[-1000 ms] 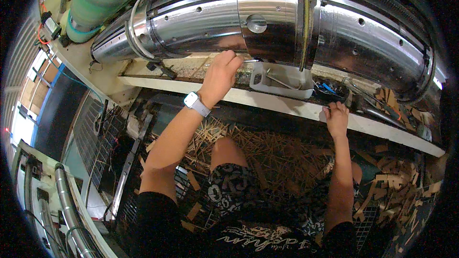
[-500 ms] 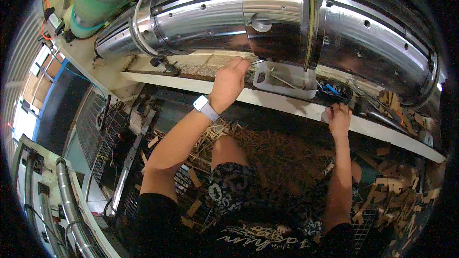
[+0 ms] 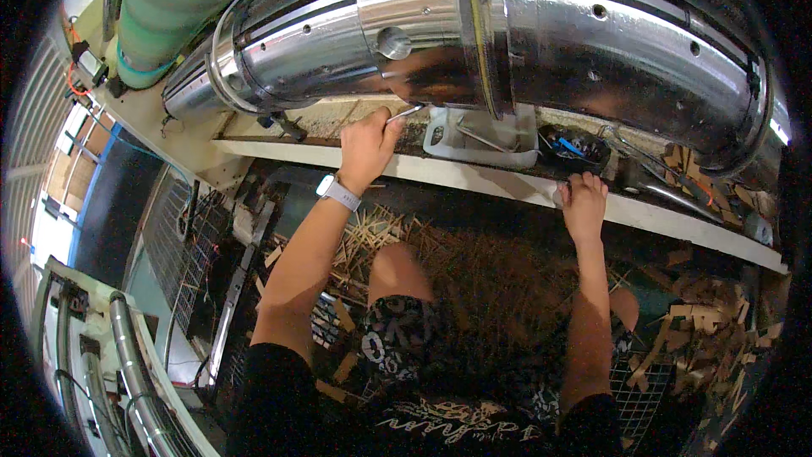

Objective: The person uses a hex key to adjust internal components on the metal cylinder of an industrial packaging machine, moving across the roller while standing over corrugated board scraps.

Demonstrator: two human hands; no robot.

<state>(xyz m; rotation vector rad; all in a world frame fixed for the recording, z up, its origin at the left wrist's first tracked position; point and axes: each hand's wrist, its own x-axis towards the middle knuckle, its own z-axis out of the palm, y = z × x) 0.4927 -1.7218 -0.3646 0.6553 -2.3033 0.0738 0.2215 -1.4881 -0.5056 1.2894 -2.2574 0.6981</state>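
My left hand [image 3: 367, 145] is closed around a thin metal rod [image 3: 406, 112], which looks like a hex key. The rod's tip points right, under the shiny metal roller [image 3: 584, 59]. Just right of the rod, a white plastic tray [image 3: 479, 151] cut from a jug stands on the ledge, with an L-shaped metal bar [image 3: 482, 134] in it. My right hand [image 3: 584, 203] rests with bent fingers on the front of the white beam [image 3: 647, 217]. By its thumb is a small pale rounded thing, mostly hidden. Behind this hand sits a black container [image 3: 584, 152] with blue pieces in it.
A green roller [image 3: 182, 13] runs at the upper left. A silver collar [image 3: 408, 8] with a round hole and a yellowish band [image 3: 479, 34] encircle the metal roller. Tools and cardboard scraps lie along the ledge's right. Cardboard strips [image 3: 702, 313] litter the space around my legs.
The view has shifted, so the roller and tray appear farther left. My left hand is a little farther from the tray, still holding the rod. My right hand stays on the beam.
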